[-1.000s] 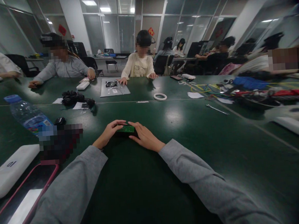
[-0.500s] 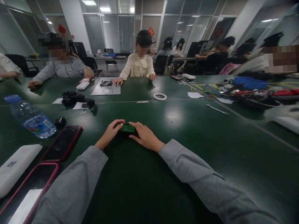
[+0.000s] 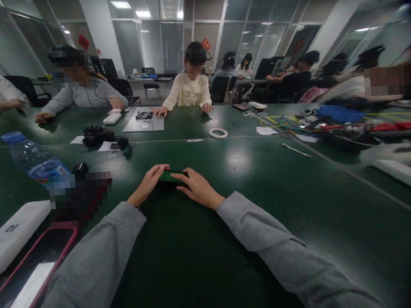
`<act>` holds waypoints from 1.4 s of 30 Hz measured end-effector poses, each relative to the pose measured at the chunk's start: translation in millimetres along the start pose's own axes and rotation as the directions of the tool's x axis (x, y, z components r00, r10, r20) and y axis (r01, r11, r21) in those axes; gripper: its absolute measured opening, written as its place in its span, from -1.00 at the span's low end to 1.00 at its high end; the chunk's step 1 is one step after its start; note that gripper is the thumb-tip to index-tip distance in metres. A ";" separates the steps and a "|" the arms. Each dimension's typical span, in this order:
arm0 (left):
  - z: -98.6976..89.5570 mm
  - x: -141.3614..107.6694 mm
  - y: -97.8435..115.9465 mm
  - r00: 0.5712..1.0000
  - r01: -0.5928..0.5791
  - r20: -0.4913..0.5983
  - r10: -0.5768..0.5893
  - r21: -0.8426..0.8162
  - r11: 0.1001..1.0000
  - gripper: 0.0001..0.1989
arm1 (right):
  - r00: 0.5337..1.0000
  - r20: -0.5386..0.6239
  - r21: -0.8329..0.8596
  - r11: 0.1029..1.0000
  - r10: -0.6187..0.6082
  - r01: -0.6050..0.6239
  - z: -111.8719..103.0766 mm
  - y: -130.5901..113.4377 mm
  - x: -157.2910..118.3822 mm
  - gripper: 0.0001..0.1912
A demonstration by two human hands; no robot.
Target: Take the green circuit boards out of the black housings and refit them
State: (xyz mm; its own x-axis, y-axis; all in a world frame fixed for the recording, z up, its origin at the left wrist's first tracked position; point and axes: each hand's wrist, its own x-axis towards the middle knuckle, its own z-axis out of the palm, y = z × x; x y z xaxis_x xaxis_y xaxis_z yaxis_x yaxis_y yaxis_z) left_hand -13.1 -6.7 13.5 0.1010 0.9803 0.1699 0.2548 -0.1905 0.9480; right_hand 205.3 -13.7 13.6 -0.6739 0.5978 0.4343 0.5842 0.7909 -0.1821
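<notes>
A small green circuit board [image 3: 167,177], with a dark body or shadow under it, is held just above or on the green table in front of me; I cannot tell which. My left hand [image 3: 150,182] grips its left end, thumb and fingers closed around the edge. At the right end, my right hand [image 3: 199,186] holds the board, with a finger reaching across its top face. The fingers hide both ends of the board.
On my left are a water bottle [image 3: 37,158], a white power bank [image 3: 16,237] and a red-edged phone [image 3: 27,274]. Ahead lie a white tape ring [image 3: 218,133] and a wrench [image 3: 296,150]. Cables and tools [image 3: 344,121] pile up at right. People sit across the table [image 3: 265,206].
A finger of my right hand has moved left across the board's face, and the board looks tilted flatter. My left hand stays at its end.
</notes>
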 end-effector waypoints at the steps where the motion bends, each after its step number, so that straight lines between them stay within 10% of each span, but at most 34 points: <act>1: 0.1 -0.1 0.4 1.000 0.002 0.001 -0.002 -0.005 1.000 -0.53 | 1.000 -0.009 -0.005 1.000 -0.003 0.002 -0.6 0.0 -0.2 -0.51; 22: -8.3 0.4 -0.8 0.988 0.111 0.133 -0.080 -0.243 0.964 -0.39 | 0.966 -0.225 0.288 0.956 0.130 -0.062 5.9 14.6 -1.0 -0.25; 35: -3.5 -0.2 -3.9 0.992 0.084 0.110 -0.061 -0.210 0.974 -0.41 | 0.926 0.058 0.831 0.496 0.373 -0.251 17.8 42.8 2.0 -0.42; 42: -4.1 -3.6 3.8 0.992 0.023 0.126 0.001 -0.189 0.982 -0.34 | 0.942 -0.125 0.638 0.752 0.313 -0.165 15.9 31.6 0.6 -0.46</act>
State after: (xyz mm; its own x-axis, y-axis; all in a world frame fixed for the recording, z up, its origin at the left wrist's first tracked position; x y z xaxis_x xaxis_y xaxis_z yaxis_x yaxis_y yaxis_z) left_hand -16.5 -10.7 17.5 0.2212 0.9657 0.1358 0.0708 -0.1548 0.9854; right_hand 216.1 13.7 -5.8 -0.3953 0.7939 0.4621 0.2624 0.5797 -0.7714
